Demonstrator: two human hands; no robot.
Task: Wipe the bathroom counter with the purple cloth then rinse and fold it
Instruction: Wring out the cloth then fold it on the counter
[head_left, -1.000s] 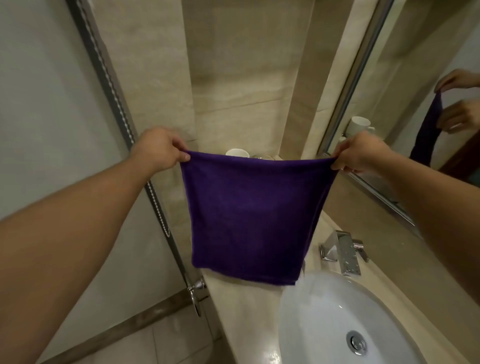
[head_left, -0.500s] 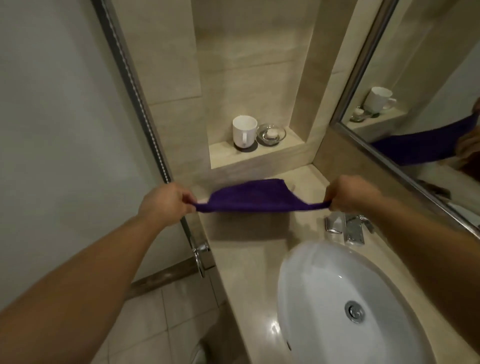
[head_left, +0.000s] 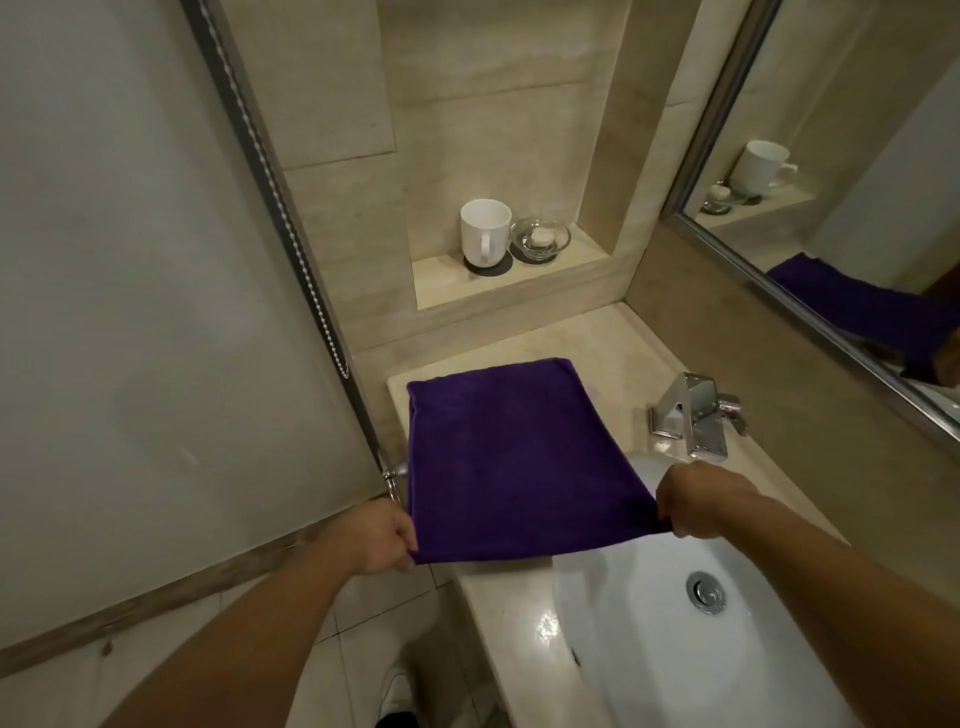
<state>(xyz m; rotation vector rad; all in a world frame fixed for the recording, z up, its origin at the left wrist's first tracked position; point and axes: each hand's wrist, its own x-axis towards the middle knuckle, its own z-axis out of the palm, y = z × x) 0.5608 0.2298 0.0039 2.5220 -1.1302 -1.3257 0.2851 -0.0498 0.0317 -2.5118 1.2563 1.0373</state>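
Hands sit at the two near corners of the purple cloth (head_left: 514, 457): the left hand (head_left: 382, 538) pinches the near-left corner and the right hand (head_left: 698, 499) pinches the near-right one, each with its fingers curled round the hem. The cloth lies spread on the beige counter (head_left: 519, 618), to the left of the white sink (head_left: 649, 665) and this side of the wall niche, where a white mug (head_left: 485, 234) and a glass soap dish (head_left: 540, 238) stand well apart from it. From the hands the cloth runs straight away toward the niche, and its long axis seems to lie along that same line, so a fold would likely carry the held edge forward onto the far edge. Neither hand is clearly nearer, since each has its own corner. The right corner is over the sink's rim, just this side of the chrome faucet (head_left: 696, 415), and the left corner appears to hang past the counter's outer edge beside the frosted glass door (head_left: 130, 312). The fingertips are hidden under the fabric. I cannot tell whether the near edge is lifted or resting, how many layers there are, or whether the cloth is wet. The mirror (head_left: 857, 156) shows only a purple strip, cut off by the frame.
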